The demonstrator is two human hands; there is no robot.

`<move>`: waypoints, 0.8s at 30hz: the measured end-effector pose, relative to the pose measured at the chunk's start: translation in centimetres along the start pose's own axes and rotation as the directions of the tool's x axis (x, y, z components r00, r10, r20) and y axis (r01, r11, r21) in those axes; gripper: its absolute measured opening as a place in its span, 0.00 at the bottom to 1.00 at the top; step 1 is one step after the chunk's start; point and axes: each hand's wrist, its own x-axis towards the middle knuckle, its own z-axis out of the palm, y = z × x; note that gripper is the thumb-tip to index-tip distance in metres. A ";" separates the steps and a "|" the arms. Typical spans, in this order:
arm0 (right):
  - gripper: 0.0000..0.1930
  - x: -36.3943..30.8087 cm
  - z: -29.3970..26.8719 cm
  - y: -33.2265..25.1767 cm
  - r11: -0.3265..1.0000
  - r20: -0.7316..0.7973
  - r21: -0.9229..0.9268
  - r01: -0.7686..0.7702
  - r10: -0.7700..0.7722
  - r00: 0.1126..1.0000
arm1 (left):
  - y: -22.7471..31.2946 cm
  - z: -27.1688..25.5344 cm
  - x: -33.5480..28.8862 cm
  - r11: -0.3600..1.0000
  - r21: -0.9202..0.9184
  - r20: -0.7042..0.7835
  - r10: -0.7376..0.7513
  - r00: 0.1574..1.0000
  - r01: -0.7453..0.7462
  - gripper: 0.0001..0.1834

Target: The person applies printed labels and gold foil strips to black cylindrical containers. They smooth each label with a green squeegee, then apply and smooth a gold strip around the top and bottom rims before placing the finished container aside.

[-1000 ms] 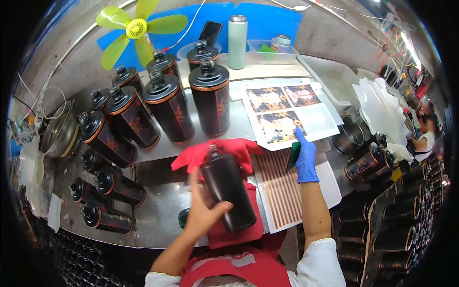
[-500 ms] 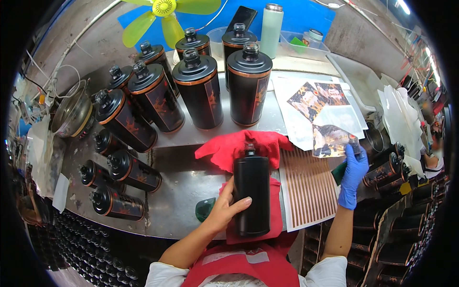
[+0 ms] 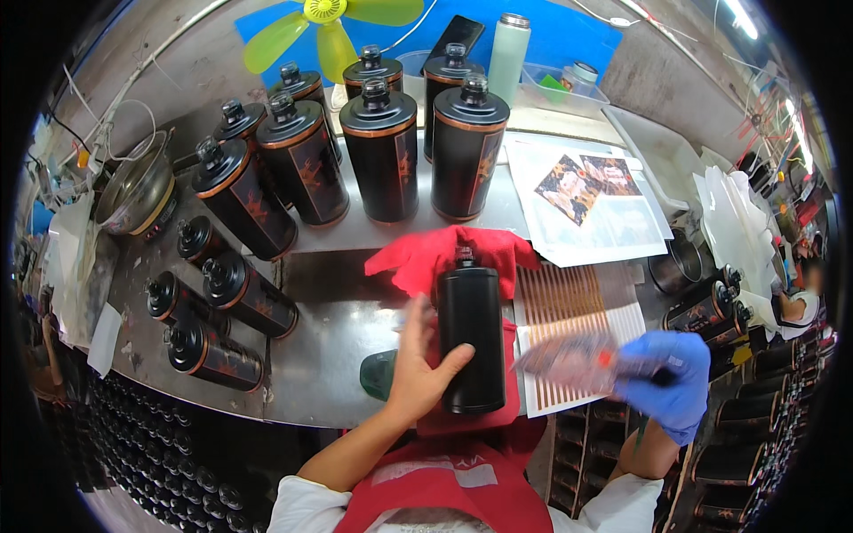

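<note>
A plain black bottle [image 3: 471,342] with a clear neck leans against red cloth [image 3: 400,258] in front of me. My bare left hand [image 3: 422,369] is at its left side, the thumb against the bottle's front and the blurred fingers spread apart beside it. My right hand [image 3: 666,382], in a blue glove, is closed on a printed transfer sheet [image 3: 569,362], smeared by motion, at the bottle's right. A sliver of dark green shows below the glove; I cannot tell what it belongs to. Left of the bottle lies a dark green flat piece [image 3: 378,375], partly behind my left wrist.
Several decorated black bottles [image 3: 380,160] stand behind, and more [image 3: 213,355] lie at the left. Two printed sheets [image 3: 569,188] rest on white paper at the right, behind a striped sheet [image 3: 569,302]. A yellow-green fan [image 3: 324,9] and a pale flask [image 3: 509,58] are at the back.
My right hand has lifted the printed transfer sheet off the white paper and brought it nearer, toward the bottle. My left hand's fingers have come away from the bottle's side.
</note>
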 end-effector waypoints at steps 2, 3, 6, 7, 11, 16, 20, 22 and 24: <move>0.16 0.3 -0.2 -0.6 0.994 0.256 0.078 0.073 -0.091 0.962 | 1.0 -0.3 -0.7 0.988 -0.047 -0.080 0.144 0.986 -0.148 0.33; 0.16 0.6 0.2 -0.4 0.989 0.340 0.135 0.060 -0.103 0.935 | 2.2 -0.9 -1.2 0.986 -0.095 0.010 0.135 0.991 -0.134 0.27; 0.19 2.2 2.4 0.3 1.000 0.421 0.005 0.021 -0.021 0.907 | 4.3 -2.4 -1.5 0.989 -0.096 0.365 0.139 0.921 -0.111 0.49; 0.19 2.6 3.5 1.1 1.000 0.403 0.013 -0.014 0.007 0.915 | 3.9 -2.7 -2.2 0.963 -0.256 0.407 0.026 0.913 0.086 0.50; 0.20 4.8 6.2 3.7 0.940 0.407 0.095 -0.328 0.264 0.874 | 3.5 -2.4 -1.6 0.873 -0.442 0.216 -0.121 0.969 0.207 0.23; 0.16 6.8 7.4 7.5 0.814 0.283 0.206 -0.544 0.482 0.829 | 2.4 -1.5 0.7 0.883 -0.445 -0.022 -0.179 0.984 0.151 0.05; 0.12 7.0 7.7 9.8 0.768 0.202 0.291 -0.571 0.534 0.821 | 1.9 -1.1 1.6 0.861 -0.490 -0.046 -0.182 0.982 0.137 0.04; 0.11 7.3 8.2 9.9 0.777 0.168 0.328 -0.537 0.511 0.843 | 1.5 -1.1 2.1 0.840 -0.522 -0.058 -0.206 0.977 0.146 0.04; 0.11 7.6 8.5 10.1 0.791 0.124 0.335 -0.513 0.502 0.856 | 1.0 -1.1 2.8 0.820 -0.553 -0.071 -0.224 0.972 0.149 0.04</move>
